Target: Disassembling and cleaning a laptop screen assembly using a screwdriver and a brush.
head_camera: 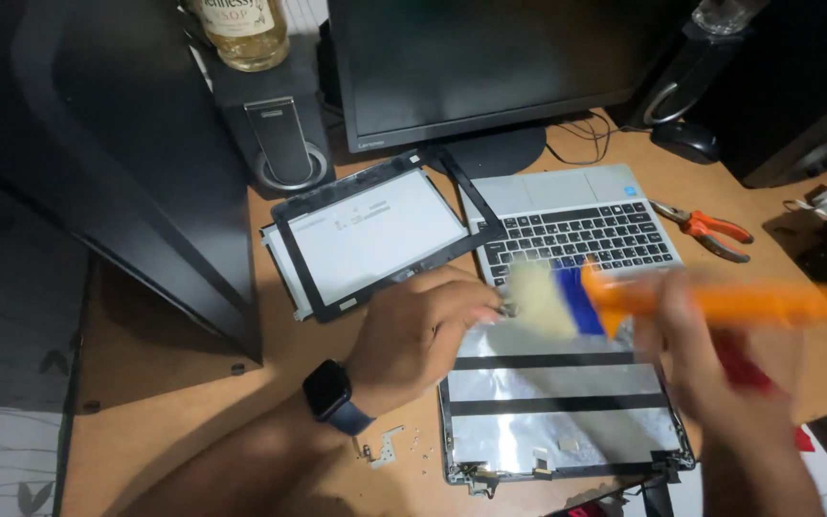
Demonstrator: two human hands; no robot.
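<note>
Head view: left hand (pixel 413 330) pins the lid (pixel 557 407) at bench (pixel 193 412) centre, grip closed on its 10 o'clock corner, while right hand (pixel 720 369), blurred, grips an orange brush (pixel 624 299) w/ bristles over the lid's top edge, so dusting looks underway; next sweep likely needs light, even strokes.

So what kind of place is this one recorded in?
Most likely a home desk used for electronics repair. A laptop lies opened up with its silver lid shell exposed, a detached screen panel beside it, pliers nearby, and a monitor behind.
</note>
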